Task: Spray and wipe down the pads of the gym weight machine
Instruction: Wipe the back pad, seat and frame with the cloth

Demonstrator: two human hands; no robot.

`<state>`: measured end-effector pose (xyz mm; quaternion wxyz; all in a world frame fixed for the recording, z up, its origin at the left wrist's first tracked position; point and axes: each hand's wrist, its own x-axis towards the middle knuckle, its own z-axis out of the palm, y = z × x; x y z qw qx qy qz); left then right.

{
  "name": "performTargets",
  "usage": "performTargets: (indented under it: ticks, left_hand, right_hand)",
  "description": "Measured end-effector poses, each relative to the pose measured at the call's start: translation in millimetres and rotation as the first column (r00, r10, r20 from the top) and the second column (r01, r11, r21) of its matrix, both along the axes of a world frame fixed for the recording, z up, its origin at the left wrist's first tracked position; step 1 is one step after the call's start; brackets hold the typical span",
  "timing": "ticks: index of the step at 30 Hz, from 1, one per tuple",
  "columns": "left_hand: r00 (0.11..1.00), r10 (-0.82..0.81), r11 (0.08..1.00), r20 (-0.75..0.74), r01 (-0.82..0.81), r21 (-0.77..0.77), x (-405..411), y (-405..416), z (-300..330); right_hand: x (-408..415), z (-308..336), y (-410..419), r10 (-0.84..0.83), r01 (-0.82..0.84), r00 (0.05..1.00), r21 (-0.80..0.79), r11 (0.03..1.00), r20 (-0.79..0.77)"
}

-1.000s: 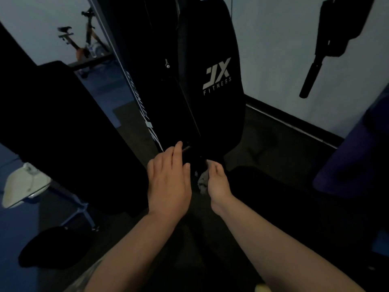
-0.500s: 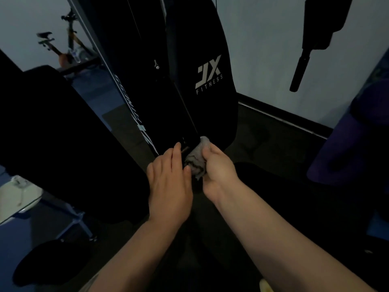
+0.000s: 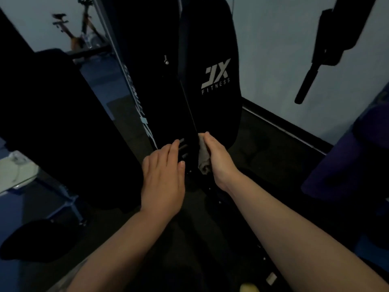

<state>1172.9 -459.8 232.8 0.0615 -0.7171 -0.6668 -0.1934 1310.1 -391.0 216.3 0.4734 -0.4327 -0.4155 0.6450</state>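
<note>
A tall black back pad (image 3: 212, 51) with a grey "JX FITNESS" logo stands upright ahead of me. My right hand (image 3: 219, 159) is closed on a small grey cloth (image 3: 203, 159), pressing it against the pad's lower left edge. My left hand (image 3: 163, 180) lies flat with fingers together on the dark machine frame (image 3: 168, 98) just left of the pad, its palm side hidden. A second large black pad (image 3: 52, 127) fills the left side. No spray bottle shows.
A black handle grip (image 3: 306, 83) hangs at upper right before the pale wall. A purple padded object (image 3: 347, 165) sits at the right. An exercise bike (image 3: 82, 34) stands far back left. A white object (image 3: 14, 171) lies low at the left on blue flooring.
My right hand has lifted the cloth from below the pad up onto its lower left edge. My left hand has stayed in about the same place on the frame.
</note>
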Motion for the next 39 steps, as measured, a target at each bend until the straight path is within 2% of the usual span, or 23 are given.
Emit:
performTargets:
  ticks: [1, 5, 7, 12, 16, 18, 21, 23, 27, 29, 31, 34, 39]
  left_hand:
    - [1.000, 0.005, 1.000, 0.006, -0.005, 0.001, 0.7, -0.2, 0.8]
    - [0.999, 0.032, 0.999, 0.031, -0.032, -0.007, 4.1, 0.0, 3.5]
    - [0.998, 0.045, 0.999, 0.052, -0.045, -0.014, 4.3, -0.2, 3.6]
    - [0.990, 0.080, 0.997, 0.112, -0.082, 0.007, 12.6, -3.9, 7.3]
    - [0.987, 0.102, 0.993, 0.124, -0.109, 0.049, 16.5, -5.1, 7.2]
    - [0.984, 0.115, 0.991, 0.139, -0.123, 0.048, 17.3, -4.8, 7.3]
    - [0.977, 0.143, 0.987, 0.160, -0.152, 0.048, 20.7, -5.8, 8.6]
    - [0.973, 0.157, 0.985, 0.168, -0.167, 0.049, 24.0, -6.6, 10.1]
    - [0.964, 0.202, 0.976, 0.171, -0.213, 0.046, 29.0, -4.7, 11.8]
    - [0.960, 0.209, 0.975, 0.185, -0.219, 0.040, 30.7, -2.4, 12.5]
    - [0.953, 0.219, 0.972, 0.210, -0.231, 0.032, 31.0, -1.1, 12.5]
    - [0.948, 0.232, 0.969, 0.219, -0.246, 0.037, 31.5, -0.9, 11.1]
    - [0.944, 0.250, 0.964, 0.217, -0.263, 0.034, 30.1, 0.5, 10.8]
  right_hand:
    - [-2.0, -4.8, 1.3, 0.027, -0.027, 0.999, -0.008, 1.000, 0.025]
    - [6.9, -23.5, 21.6, 0.141, -0.116, 0.985, -0.215, 0.970, 0.102]
    - [11.1, -12.5, 43.2, 0.267, -0.220, 0.954, -0.283, 0.933, 0.136]
    - [7.1, -3.0, 75.1, 0.503, -0.445, 0.860, -0.348, 0.825, 0.092]
    - [1.2, -17.3, 82.0, 0.620, -0.506, 0.725, -0.378, 0.775, 0.300]
    - [-2.7, -9.5, 88.3, 0.643, -0.553, 0.700, -0.334, 0.764, 0.312]
    - [-3.0, -2.4, 81.7, 0.581, -0.547, 0.807, -0.235, 0.803, 0.108]
    - [5.7, -22.0, 66.0, 0.466, -0.453, 0.885, -0.198, 0.869, 0.021]
    - [11.6, -39.8, 32.4, 0.320, -0.331, 0.931, 0.036, 0.943, 0.177]
    - [11.7, -26.4, 26.7, 0.256, -0.276, 0.957, 0.147, 0.950, 0.138]
    - [11.8, -21.8, 20.1, 0.222, -0.241, 0.970, 0.255, 0.936, 0.100]
    - [13.2, -39.7, -1.2, 0.165, -0.217, 0.974, 0.418, 0.882, 0.157]
    - [5.6, -47.8, -2.6, 0.064, -0.176, 0.967, 0.463, 0.869, 0.248]
